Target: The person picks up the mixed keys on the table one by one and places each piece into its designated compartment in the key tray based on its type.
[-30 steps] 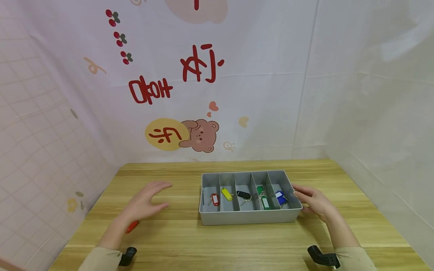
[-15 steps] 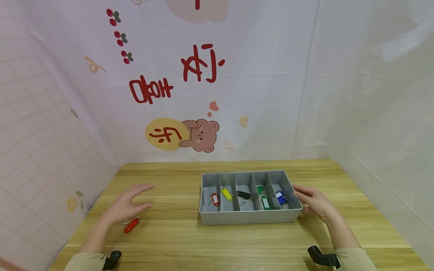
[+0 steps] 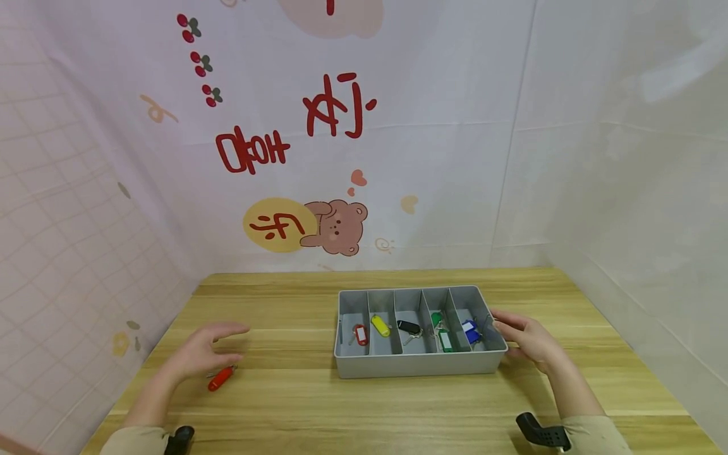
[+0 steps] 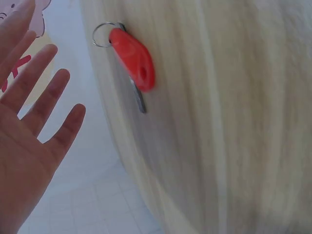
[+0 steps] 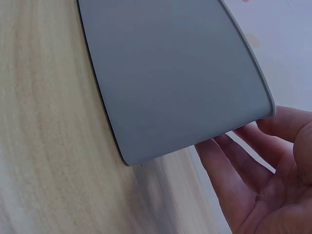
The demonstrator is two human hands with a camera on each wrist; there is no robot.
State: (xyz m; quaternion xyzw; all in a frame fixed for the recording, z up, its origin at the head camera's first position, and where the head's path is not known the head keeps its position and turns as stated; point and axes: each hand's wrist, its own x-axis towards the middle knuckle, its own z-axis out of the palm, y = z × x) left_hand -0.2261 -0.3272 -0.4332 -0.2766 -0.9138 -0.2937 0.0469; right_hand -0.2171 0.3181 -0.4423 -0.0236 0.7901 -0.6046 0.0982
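Observation:
On the left of the table, my left hand (image 3: 199, 351) is spread with nothing in it, thumb and fingers well apart. Right beside it lies a red key tag (image 3: 220, 379) with a metal ring and key; the left wrist view shows the tag (image 4: 134, 61) flat on the wood, apart from the fingers. A grey tray (image 3: 421, 364) with divided compartments stands right of centre. My right hand (image 3: 529, 338) holds its right end, the thumb at the rim and the fingers against the outer wall (image 5: 180, 87), fingertips partly hidden behind the tray's edge.
Inside the tray lie a red-framed tag (image 3: 361, 335), a yellow tag (image 3: 380, 326), a black fob (image 3: 409, 327) with keys, green tags (image 3: 445, 340) and blue tags (image 3: 471, 332), sorted by colour. White printed cloth (image 3: 426, 158) walls the wooden table (image 3: 318, 411) at the back and sides.
My left hand has moved left and slightly down, coming from beyond the red key tag to beside it, which uncovers the tag. My right hand and the tray have stayed still.

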